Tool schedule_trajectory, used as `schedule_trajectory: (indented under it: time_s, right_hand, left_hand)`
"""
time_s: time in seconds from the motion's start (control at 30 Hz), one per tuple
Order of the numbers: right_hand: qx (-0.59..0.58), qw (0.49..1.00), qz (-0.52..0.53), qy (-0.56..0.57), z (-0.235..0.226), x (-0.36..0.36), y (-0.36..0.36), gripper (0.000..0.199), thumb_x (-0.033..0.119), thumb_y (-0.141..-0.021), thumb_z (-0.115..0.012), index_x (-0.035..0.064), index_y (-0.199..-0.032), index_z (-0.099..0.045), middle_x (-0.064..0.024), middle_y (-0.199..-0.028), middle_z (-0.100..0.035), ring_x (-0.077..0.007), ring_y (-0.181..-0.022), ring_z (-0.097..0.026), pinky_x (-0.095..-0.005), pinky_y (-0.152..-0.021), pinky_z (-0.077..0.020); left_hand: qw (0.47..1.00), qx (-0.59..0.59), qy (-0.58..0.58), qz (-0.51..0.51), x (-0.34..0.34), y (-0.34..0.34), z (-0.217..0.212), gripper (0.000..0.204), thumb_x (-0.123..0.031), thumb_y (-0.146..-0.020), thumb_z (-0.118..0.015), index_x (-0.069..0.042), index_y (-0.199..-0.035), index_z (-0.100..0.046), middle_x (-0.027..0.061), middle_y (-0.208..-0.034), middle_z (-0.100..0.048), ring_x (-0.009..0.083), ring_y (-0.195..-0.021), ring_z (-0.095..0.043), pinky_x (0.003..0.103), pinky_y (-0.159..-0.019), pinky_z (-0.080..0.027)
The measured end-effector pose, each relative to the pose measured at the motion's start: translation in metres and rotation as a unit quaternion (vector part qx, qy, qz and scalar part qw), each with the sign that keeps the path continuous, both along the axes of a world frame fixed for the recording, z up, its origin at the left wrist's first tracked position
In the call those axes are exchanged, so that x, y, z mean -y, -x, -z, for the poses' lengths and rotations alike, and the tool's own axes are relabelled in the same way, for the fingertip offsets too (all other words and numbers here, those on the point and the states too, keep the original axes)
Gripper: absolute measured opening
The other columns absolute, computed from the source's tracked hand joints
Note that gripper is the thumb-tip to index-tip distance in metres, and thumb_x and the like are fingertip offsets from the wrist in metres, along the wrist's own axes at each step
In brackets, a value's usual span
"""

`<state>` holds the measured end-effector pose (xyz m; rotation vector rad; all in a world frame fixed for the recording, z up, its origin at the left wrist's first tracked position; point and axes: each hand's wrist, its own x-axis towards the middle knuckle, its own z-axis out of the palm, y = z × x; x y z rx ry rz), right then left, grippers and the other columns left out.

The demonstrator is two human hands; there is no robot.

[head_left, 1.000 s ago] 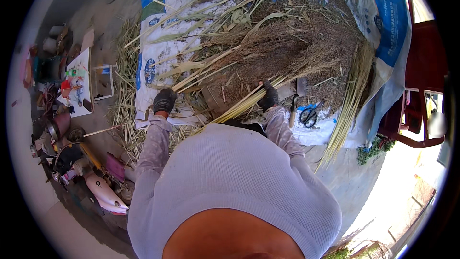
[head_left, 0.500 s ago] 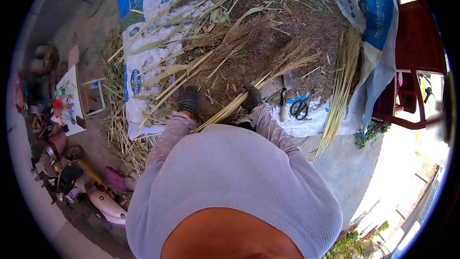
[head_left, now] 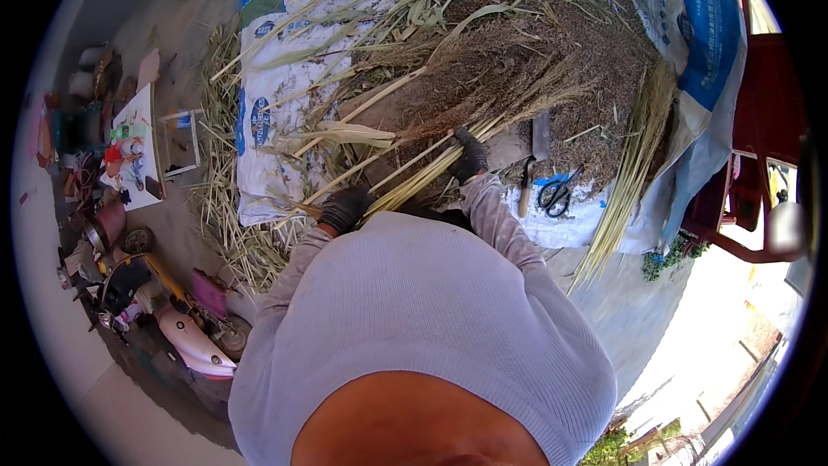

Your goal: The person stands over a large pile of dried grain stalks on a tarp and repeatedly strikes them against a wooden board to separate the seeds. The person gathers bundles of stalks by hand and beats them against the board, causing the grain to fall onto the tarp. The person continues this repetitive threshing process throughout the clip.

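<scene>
**Two gloved hands on a bundle of pale stalks**

The left hand (head_left: 343,208), in a dark glove, is closed around the near end of a bundle of stalks (head_left: 420,179). The right hand (head_left: 470,158), also gloved, is closed around the same bundle a little farther along. The long axis of the bundle runs from the left hand up and to the right, and the brushy heads point away from the person into the heap of dry plants (head_left: 526,60).

Just right of the right hand lie a cleaver (head_left: 536,154) with a wooden handle and black scissors (head_left: 555,196), both on the white woven sheet (head_left: 259,138). Farther right, a second sheaf of yellow stalks (head_left: 630,173) lies almost upright in the picture. No container holding something is clear to see.

Compared with one second ago, both hands sit closer together on the bundle, and the view has shifted.
</scene>
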<state>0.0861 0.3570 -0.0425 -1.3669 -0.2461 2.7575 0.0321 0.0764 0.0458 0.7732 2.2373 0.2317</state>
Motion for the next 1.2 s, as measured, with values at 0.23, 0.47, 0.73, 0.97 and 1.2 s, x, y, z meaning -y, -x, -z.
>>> schedule_trajectory:
  time_s: [0.23, 0.47, 0.73, 0.97, 1.2]
  right_hand:
    - [0.056, 0.997, 0.033, -0.042, 0.005, -0.014, -0.001, 0.012, 0.018, -0.078, -0.061, 0.0071, -0.075, -0.057, -0.0042, -0.065, -0.054, -0.0201, -0.057, -0.052, -0.0371, -0.054, -0.0449]
    - [0.093, 0.994, 0.008, -0.048, 0.02, -0.003, -0.004, 0.011, 0.016, -0.078, -0.062, 0.0075, -0.077, -0.056, -0.0038, -0.067, -0.056, -0.0185, -0.056, -0.052, -0.0364, -0.053, -0.0447]
    - [0.047, 0.998, 0.001, -0.035, -0.004, -0.002, -0.013, 0.009, 0.011, -0.078, -0.062, 0.0082, -0.079, -0.054, -0.003, -0.07, -0.057, -0.0171, -0.062, -0.055, -0.0343, -0.059, -0.0479]
    - [0.013, 1.0, 0.0, 0.014, 0.008, 0.019, -0.023, 0.015, 0.019, -0.079, -0.062, 0.0074, -0.086, -0.057, -0.0053, -0.076, -0.058, -0.0203, -0.068, -0.056, -0.0376, -0.064, -0.0492]
    - [-0.104, 0.988, -0.035, 0.108, 0.022, 0.036, -0.02, 0.013, 0.012, -0.082, -0.052, 0.0014, -0.089, -0.055, -0.0125, -0.08, -0.058, -0.0271, -0.073, -0.058, -0.0414, -0.074, -0.0495]
  left_hand:
    - [0.934, -0.09, 0.32, -0.132, 0.25, -0.005, 0.042, 0.029, -0.03, -0.081, -0.047, -0.007, -0.094, -0.058, 0.0211, -0.092, -0.06, 0.036, -0.083, -0.059, 0.046, -0.069, -0.047]
    - [0.96, -0.228, 0.087, -0.141, 0.1, 0.064, 0.004, 0.041, -0.03, -0.07, -0.064, -0.011, -0.106, -0.056, 0.0151, -0.1, -0.056, 0.0326, -0.093, -0.055, 0.042, -0.079, -0.044]
    - [0.994, -0.064, 0.072, -0.052, -0.064, 0.06, 0.112, 0.032, -0.028, -0.076, -0.059, -0.01, -0.102, -0.057, 0.0188, -0.1, -0.057, 0.0364, -0.093, -0.054, 0.043, -0.079, -0.044]
    - [0.987, 0.081, -0.091, -0.101, -0.106, 0.05, 0.044, 0.028, -0.029, -0.083, -0.051, -0.004, -0.093, -0.058, 0.0208, -0.09, -0.059, 0.0378, -0.085, -0.055, 0.043, -0.074, -0.043]
    - [0.98, -0.009, -0.197, -0.015, -0.136, 0.015, 0.018, 0.042, -0.04, -0.086, -0.043, -0.002, -0.093, -0.059, 0.0219, -0.082, -0.059, 0.0406, -0.078, -0.055, 0.045, -0.07, -0.043]
